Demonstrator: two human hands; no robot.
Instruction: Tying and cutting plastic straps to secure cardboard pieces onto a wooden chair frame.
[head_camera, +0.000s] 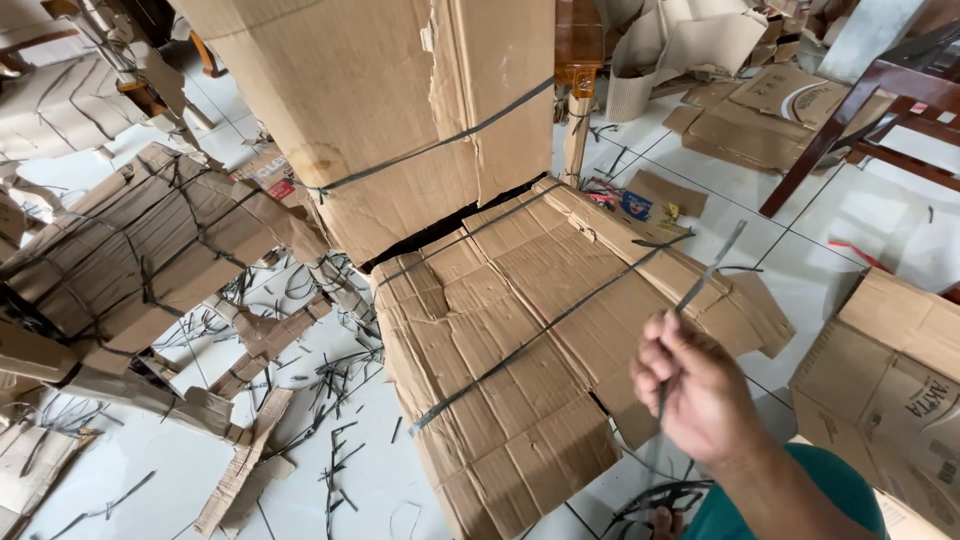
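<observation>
My right hand (700, 392) is closed around a thin grey plastic strap (712, 265) that rises up and to the right from my fist. Below the fist the strap runs down to a tangle of dark straps (655, 497) at the bottom edge. A sliver of skin (665, 522) shows beside that tangle. It may be my left hand, and its grip is hidden. Just left of my right hand stands a chair wrapped in brown cardboard (500, 330), its seat and back (400, 110) bound with grey straps.
Another cardboard-wrapped, strapped bundle (140, 250) lies at the left. Cut strap pieces (335, 450) and cardboard scraps litter the white tile floor. A cardboard box (890, 380) sits at the right, a bare dark wooden chair frame (860, 120) behind it, and flattened cardboard (760, 110) at the back.
</observation>
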